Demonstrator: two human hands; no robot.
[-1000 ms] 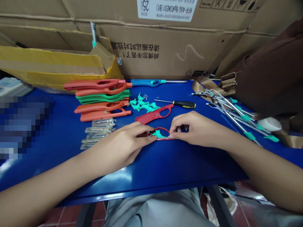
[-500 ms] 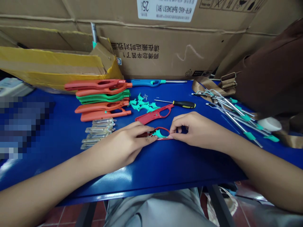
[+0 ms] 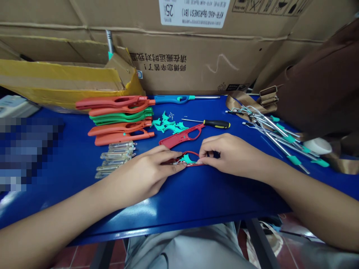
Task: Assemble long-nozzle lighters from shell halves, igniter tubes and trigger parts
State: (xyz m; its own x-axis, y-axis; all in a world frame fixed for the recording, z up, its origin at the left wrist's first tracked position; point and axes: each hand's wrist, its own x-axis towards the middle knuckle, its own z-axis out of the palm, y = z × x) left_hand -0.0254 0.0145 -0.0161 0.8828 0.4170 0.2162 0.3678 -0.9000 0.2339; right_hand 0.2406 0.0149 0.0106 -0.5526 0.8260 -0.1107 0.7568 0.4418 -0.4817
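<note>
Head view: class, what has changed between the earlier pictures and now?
The right hand has curled its fingers slightly tighter at the red handle shell, edging left. The left hand still pins the shell's other end; the teal trigger and everything else stayed put.

You are facing a cardboard box (image 3: 224, 48) whose white label (image 3: 193, 11), at its top edge, is showing "25" and "KFR-46G/BpR3AES1 (B1)" upside down. Below that label, black Chinese print (image 3: 161, 63) is running upside down: "师傅您辛苦了" and "请在搬运时对我温".
</note>
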